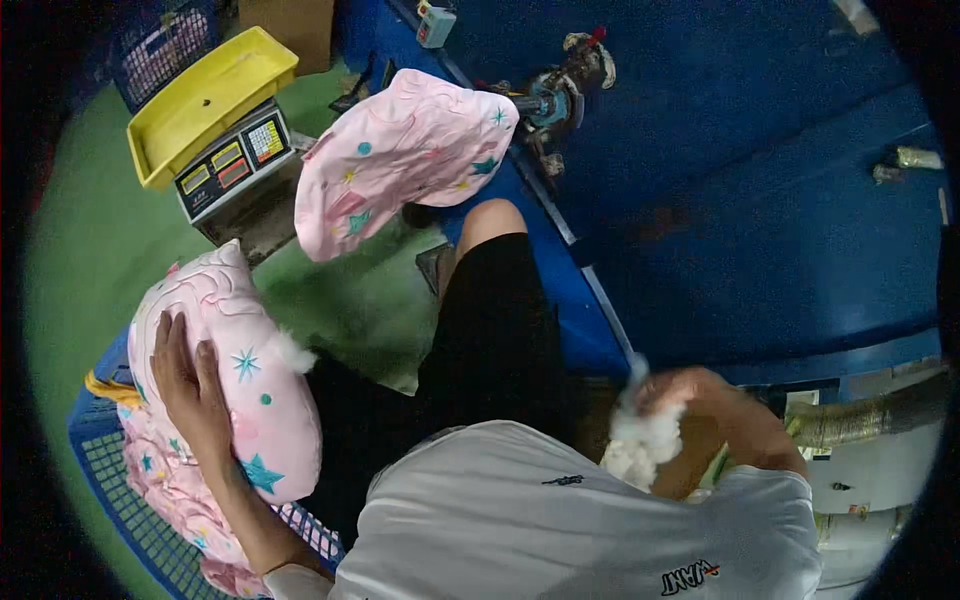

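Note:
My left hand (pixel 188 388) lies on a plump pink cushion (pixel 275 425) with embroidered teal stars, its fingers stretched out over the fabric. A white tuft of filling pokes out of the cushion's side that faces my legs. On my right, my right hand (pixel 690 388) is blurred by motion, with its fingers curled into fluffy white stuffing (pixel 643 445). Ahead of my knee, a second pink cover (pixel 410 160) with the same kind of stars hangs slack over the end of a machine's nozzle (pixel 540 108).
A blue plastic basket (pixel 105 480) with more pink covers stands beneath the cushion. Further ahead are a digital scale (pixel 235 170) with a yellow tray (pixel 210 100) and a dark crate (pixel 165 55). A blue panel (pixel 740 220) with a metal edge rises at the right, near a wrapped duct (pixel 880 410).

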A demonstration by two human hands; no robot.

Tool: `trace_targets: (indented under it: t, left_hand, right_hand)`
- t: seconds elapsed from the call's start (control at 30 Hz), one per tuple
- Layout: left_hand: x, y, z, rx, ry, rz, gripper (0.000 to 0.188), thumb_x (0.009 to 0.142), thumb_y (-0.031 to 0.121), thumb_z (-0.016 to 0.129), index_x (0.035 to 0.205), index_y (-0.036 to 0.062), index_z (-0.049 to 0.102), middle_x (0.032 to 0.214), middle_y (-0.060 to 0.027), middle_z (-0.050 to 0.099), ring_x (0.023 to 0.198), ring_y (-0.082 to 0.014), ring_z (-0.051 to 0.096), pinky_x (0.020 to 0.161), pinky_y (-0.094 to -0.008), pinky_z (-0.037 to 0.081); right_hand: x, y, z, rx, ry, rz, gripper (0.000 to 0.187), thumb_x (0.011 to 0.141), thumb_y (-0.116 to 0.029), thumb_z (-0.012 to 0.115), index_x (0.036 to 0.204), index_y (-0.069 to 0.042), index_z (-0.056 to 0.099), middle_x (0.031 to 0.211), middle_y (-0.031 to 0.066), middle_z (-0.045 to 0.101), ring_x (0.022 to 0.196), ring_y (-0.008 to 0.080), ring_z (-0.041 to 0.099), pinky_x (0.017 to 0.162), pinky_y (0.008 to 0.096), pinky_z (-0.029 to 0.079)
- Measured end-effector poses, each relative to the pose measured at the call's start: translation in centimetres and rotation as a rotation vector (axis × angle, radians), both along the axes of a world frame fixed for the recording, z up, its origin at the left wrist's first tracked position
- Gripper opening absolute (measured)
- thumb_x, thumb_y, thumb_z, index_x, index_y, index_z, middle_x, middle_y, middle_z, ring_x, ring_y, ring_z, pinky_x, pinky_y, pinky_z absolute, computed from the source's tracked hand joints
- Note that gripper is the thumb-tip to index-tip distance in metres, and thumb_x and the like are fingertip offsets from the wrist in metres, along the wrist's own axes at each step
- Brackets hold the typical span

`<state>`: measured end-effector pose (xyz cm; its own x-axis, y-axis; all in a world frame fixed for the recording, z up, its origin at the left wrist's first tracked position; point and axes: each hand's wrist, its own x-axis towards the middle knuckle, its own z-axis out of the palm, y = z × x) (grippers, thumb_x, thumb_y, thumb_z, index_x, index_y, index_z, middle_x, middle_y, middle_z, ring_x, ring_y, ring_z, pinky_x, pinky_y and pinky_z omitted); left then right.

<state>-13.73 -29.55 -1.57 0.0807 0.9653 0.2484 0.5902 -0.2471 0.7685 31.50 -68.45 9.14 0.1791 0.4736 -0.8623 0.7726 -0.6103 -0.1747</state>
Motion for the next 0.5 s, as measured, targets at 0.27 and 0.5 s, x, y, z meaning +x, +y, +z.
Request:
trace_targets:
  t: [0.27,0.5]
  left_hand:
    - [-1.3,-0.4,-0.1,0.227,0.238,-0.050,0.044,0.091,0.019,0.066,0.132,0.0021,0.063,0.145,-0.0190,0.056,0.140,-0.0361,0.047,0.119,-0.0504,0.029]
    - [-0.5,-0.9,0.2,0.268,0.235,0.020,0.043,0.091,0.020,0.066,0.130,0.0019,0.064,0.145,-0.0189,0.057,0.140,-0.0356,0.047,0.120,-0.0501,0.028]
  right_hand:
    - [-1.1,-4.2,-3.6,-0.555,-0.126,0.346,0.021,0.096,-0.016,0.060,0.112,-0.005,0.067,0.091,0.0114,0.069,0.071,0.0254,0.064,0.067,0.0341,0.052]
    - [-7.2,20.5,-3.6,0.976,-0.030,0.314,0.030,0.093,-0.009,0.064,0.122,-0.005,0.065,0.107,0.0111,0.073,0.083,0.0295,0.069,0.073,0.0370,0.054]
